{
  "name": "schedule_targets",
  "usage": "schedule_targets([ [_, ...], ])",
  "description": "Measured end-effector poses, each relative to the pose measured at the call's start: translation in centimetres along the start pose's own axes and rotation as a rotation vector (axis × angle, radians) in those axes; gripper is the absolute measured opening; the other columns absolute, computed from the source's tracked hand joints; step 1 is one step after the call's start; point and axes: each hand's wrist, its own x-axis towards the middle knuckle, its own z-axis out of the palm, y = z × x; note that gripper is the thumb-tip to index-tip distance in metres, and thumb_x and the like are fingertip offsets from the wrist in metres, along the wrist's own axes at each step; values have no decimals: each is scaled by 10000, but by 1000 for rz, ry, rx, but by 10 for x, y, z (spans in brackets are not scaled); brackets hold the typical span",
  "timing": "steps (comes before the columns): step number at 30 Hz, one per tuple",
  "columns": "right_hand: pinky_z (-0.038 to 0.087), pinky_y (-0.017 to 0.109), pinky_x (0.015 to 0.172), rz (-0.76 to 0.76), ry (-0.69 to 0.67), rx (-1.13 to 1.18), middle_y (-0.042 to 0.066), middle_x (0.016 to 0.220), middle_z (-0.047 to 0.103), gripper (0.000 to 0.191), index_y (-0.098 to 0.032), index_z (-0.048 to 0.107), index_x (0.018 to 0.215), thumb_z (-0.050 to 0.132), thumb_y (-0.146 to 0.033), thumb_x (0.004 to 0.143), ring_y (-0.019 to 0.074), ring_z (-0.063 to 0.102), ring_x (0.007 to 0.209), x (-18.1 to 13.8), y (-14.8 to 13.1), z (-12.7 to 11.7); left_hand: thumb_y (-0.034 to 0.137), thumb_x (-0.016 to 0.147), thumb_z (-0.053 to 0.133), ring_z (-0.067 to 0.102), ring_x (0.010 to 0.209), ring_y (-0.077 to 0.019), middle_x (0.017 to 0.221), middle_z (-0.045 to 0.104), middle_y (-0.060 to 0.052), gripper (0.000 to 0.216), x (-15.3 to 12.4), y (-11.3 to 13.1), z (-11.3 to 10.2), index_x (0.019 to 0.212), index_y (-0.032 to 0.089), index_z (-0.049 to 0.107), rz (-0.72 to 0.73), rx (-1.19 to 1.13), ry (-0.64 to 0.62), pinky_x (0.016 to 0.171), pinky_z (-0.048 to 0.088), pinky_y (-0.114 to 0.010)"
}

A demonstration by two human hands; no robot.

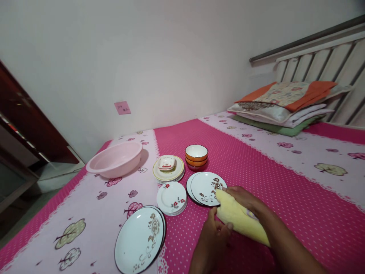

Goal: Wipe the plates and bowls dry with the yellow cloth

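Note:
A folded yellow cloth (238, 219) hangs between my two hands, its upper end touching or overlapping the rim of a round white plate (205, 187) with a brown flower print. My right hand (242, 198) grips the cloth's upper edge, thumb and fingers near the plate. My left hand (212, 234) pinches the cloth's lower left side, below the plate. A second dark-rimmed plate (190, 190) lies mostly under the first. Whether my fingers also touch the plate, I cannot tell.
Large oval plates (141, 241), small flowered plates (171, 198), yellow-rimmed plates (177, 171) bearing a small square dish (166, 163), and stacked orange bowls (196, 156) sit on the pink bedspread (285, 182). A pink basin (114, 161) stands left, pillows (285, 101) right.

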Motion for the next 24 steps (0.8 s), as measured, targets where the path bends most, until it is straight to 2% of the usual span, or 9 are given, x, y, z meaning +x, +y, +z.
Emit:
schedule_targets([
  [3,391,299,571,-26,29,-39,43,658,668,401,-185,665,694,579,-569,771,197,556,631,7,5,1,472,869,663,491,613,-137,736,517,48,788,-1,0,0,1512,114,381,8,-18,0,603,407,-277],
  [7,366,295,562,-50,108,-77,4,595,580,303,-226,534,607,558,-485,762,178,503,612,14,13,2,456,868,667,499,603,-145,712,499,65,789,-1,0,1,1521,137,362,-13,-12,4,599,394,-280],
  [9,357,291,558,-62,144,-91,-12,585,546,275,-239,486,602,553,-458,755,169,480,605,16,15,1,443,865,671,515,613,-151,713,521,58,749,1,-2,0,1491,137,396,-3,32,48,608,400,-284],
  [12,377,292,578,-81,174,-108,-11,632,572,239,-235,514,639,561,-443,747,173,494,635,16,17,0,426,873,664,562,654,-172,760,596,17,681,4,-4,-1,1442,127,439,11,112,155,627,418,-299],
  [16,388,298,584,-87,170,-116,7,665,607,273,-226,549,653,566,-479,753,186,525,659,16,17,1,407,885,651,620,720,-211,818,670,-27,758,5,-5,-3,1521,109,366,9,178,216,675,438,-330],
  [20,384,294,573,-89,161,-110,11,660,619,349,-225,569,681,579,-559,780,191,539,661,12,16,2,397,883,655,639,759,-226,848,697,-35,881,4,-6,-3,1607,115,239,4,192,203,698,451,-337],
  [24,362,293,560,-78,174,-122,-10,625,569,403,-231,533,647,577,-613,770,178,505,628,6,14,-5,433,869,676,635,780,-209,885,696,-39,782,3,-3,-4,1529,139,377,-2,148,166,705,448,-319],
])
